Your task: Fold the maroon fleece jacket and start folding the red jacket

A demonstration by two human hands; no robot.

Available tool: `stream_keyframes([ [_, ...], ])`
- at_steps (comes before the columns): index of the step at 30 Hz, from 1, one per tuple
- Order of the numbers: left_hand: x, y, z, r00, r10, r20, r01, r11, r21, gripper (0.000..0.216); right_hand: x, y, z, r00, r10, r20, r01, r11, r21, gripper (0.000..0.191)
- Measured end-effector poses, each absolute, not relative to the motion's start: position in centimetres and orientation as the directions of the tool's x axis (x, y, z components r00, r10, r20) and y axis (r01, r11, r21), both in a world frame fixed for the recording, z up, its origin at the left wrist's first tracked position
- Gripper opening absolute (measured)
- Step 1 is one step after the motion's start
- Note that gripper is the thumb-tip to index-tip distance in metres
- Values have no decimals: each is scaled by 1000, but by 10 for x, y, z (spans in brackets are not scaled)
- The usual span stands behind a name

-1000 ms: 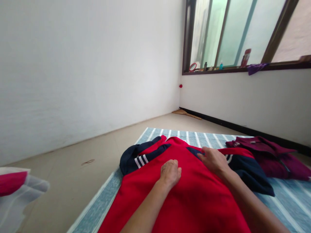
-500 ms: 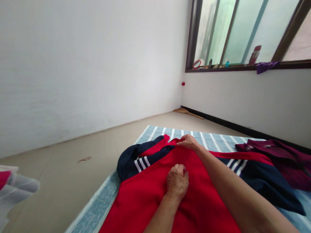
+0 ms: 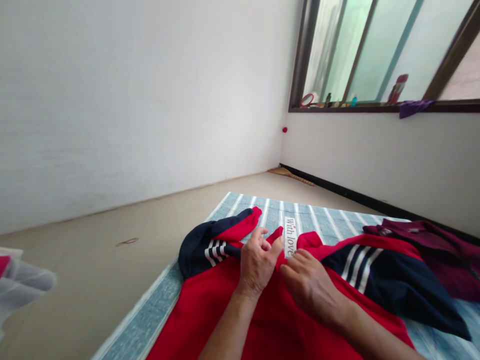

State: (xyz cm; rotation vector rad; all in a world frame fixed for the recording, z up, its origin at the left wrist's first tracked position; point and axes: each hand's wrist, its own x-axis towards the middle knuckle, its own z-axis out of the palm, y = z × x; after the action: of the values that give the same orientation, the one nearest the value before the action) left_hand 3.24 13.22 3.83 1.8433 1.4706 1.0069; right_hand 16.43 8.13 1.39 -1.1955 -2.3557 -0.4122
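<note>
A red shirt (image 3: 262, 320) with navy sleeves and white stripes lies spread on a blue striped mat (image 3: 240, 205). My left hand (image 3: 258, 262) pinches the red fabric at the neckline, thumb and fingers closed on it. My right hand (image 3: 309, 285) rests beside it with its fingers curled on the collar edge. The neckline is folded open, showing a white label (image 3: 289, 236) with writing. The left navy sleeve (image 3: 204, 242) lies bunched at the mat's edge, the right sleeve (image 3: 390, 285) stretches out to the right.
A maroon garment (image 3: 431, 245) lies on the mat at the right near the wall. White and red cloth (image 3: 18, 285) shows at the far left. A broom (image 3: 294, 175) lies in the corner. Bottles and a purple cloth (image 3: 412, 106) sit on the window sill. Beige floor surrounds the mat.
My right hand pulled back from the far collar toward me. My left hand moved up from the chest to the neckline. The collar now lies folded open, showing the label.
</note>
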Motion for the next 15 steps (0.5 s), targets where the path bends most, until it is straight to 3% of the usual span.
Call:
stream_keyframes([
  [2,37,130,37,131,967,218,694,-246,677,55,156,70,4,-551,634,542,799,589,121,20],
  [4,42,127,32,156,962,226,813,-255,523,59,147,61,-6,-569,624,536,798,577,174,12],
  [8,42,128,27,237,970,61,895,-243,374,24,140,49,-20,-612,624,485,778,585,230,13],
  [12,29,140,29,235,972,22,860,-219,461,10,144,39,-16,-625,652,430,766,619,175,15],
  [15,17,150,33,301,953,27,776,-261,574,16,152,41,8,-567,781,263,816,575,52,15],
])
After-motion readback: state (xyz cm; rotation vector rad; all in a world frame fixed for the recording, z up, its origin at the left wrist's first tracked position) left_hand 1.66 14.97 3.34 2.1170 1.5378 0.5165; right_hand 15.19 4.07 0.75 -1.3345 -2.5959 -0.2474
